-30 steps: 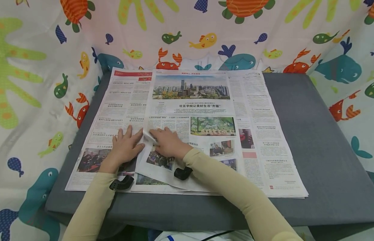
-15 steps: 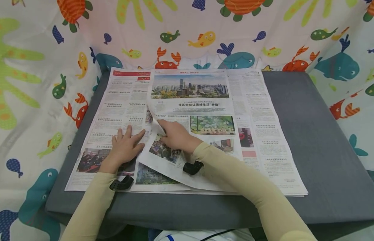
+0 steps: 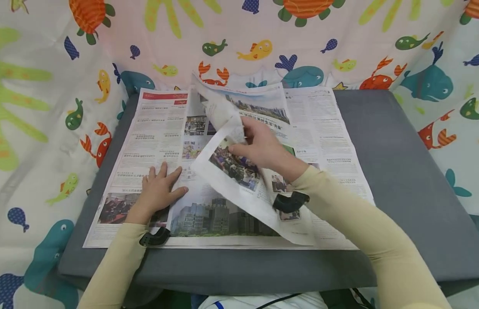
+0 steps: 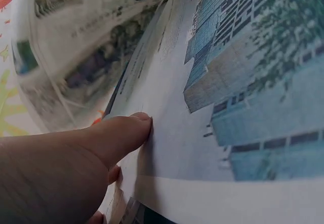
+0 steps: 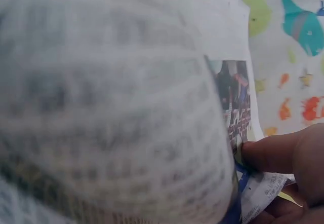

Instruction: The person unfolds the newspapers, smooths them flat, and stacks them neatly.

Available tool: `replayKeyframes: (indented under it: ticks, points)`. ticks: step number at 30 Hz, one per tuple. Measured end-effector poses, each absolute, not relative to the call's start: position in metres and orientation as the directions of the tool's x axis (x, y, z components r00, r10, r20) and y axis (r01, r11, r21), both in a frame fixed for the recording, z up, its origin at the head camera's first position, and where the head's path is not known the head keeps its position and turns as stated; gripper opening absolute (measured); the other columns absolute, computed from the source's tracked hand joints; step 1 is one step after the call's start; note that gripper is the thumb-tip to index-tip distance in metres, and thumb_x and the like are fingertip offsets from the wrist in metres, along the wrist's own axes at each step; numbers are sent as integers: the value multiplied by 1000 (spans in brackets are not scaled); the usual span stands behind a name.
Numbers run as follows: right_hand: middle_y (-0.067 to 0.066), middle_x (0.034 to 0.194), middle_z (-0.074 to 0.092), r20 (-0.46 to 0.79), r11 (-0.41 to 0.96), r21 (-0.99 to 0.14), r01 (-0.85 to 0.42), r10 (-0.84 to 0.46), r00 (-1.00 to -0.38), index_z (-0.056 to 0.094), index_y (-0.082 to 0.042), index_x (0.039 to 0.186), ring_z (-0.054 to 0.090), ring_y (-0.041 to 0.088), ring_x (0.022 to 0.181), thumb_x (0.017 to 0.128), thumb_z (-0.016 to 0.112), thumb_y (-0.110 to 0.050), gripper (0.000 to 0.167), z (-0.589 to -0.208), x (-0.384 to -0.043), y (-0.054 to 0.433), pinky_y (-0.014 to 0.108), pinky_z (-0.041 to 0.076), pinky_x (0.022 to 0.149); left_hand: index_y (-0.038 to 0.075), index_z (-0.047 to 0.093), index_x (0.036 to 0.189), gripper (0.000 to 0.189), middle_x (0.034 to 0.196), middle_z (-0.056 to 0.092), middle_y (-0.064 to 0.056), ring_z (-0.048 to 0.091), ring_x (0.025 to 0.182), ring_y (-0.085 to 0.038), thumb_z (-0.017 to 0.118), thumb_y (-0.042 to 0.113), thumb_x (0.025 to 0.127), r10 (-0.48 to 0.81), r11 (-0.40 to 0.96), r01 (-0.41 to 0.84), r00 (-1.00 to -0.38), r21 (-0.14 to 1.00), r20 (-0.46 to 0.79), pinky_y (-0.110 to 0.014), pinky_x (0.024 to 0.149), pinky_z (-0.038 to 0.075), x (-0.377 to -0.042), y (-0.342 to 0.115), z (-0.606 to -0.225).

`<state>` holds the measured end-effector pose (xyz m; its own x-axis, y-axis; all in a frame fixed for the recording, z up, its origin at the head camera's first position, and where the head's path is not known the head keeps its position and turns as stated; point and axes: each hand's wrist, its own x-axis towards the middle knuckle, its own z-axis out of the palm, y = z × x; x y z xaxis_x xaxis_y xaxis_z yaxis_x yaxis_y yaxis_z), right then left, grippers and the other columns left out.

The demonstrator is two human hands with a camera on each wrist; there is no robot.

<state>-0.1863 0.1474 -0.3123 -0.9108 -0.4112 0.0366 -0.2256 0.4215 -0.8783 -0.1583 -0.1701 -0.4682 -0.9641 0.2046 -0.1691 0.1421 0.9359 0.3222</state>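
Note:
A newspaper [image 3: 158,111] lies spread on the grey table. My right hand [image 3: 266,148] pinches the left edge of its top page [image 3: 239,169], thumb on the printed face. That page is lifted and curls over toward the right, its far corner standing up at the back. In the right wrist view the thumb [image 5: 271,155] presses on the page, and blurred print fills much of the view. My left hand [image 3: 158,193] rests flat on the left side of the paper, fingers spread. Beneath the raised page shows a large photo of buildings [image 3: 220,219].
The grey table [image 3: 409,184] extends beyond the newspaper on the right and along the front edge. A curtain [image 3: 231,25] printed with sea animals hangs behind and at both sides. Black bands [image 3: 291,201] sit at both wrists.
My right hand has moved right and up, lifting the page's left edge off the sheet below. More of the underlying page and its building photo shows. The left hand stays nearly in place.

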Motion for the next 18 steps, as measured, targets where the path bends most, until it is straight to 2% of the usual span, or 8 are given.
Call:
replayKeyframes:
  ticks: [3,8,11,15,18]
  points:
    - [18,123,67,46,388,-902,-190,-353,-934,54,-5,143,68,25,104,91,72,-2,56,-293,-182,174,26,55,83,12,37,158,76,165,12,-37,3,148,-68,64,48,97,201,934,137,-965,331,-166,-85,111,9,-157,-168,-472]
    - [8,118,69,74,346,-923,-166,-264,-962,56,-9,141,68,14,98,93,71,-2,51,-262,-170,218,22,57,82,9,40,156,76,163,13,-39,1,149,-67,66,45,95,182,939,133,-975,318,-131,-82,113,9,-153,-171,-469]
    - [2,110,70,138,191,-965,-181,-218,-966,61,-10,134,69,10,92,91,69,5,46,-249,-161,249,20,58,78,7,41,156,75,163,13,-40,1,148,-67,66,46,96,177,942,131,-976,308,-124,-82,113,8,-153,-176,-465]
    - [7,111,71,216,-114,-973,-199,-170,-961,60,-5,134,70,14,93,89,61,20,51,-248,-153,297,21,59,75,4,43,154,76,162,15,-41,2,148,-68,66,46,95,146,949,104,-982,296,-123,-82,113,9,-151,-188,-463]
    - [7,115,71,179,-198,-967,-158,-94,-979,55,-6,140,69,13,96,92,55,20,55,-257,-144,333,22,58,73,3,41,155,78,162,14,-41,1,148,-68,66,46,95,114,953,67,-983,295,-143,-82,112,8,-149,-201,-463]
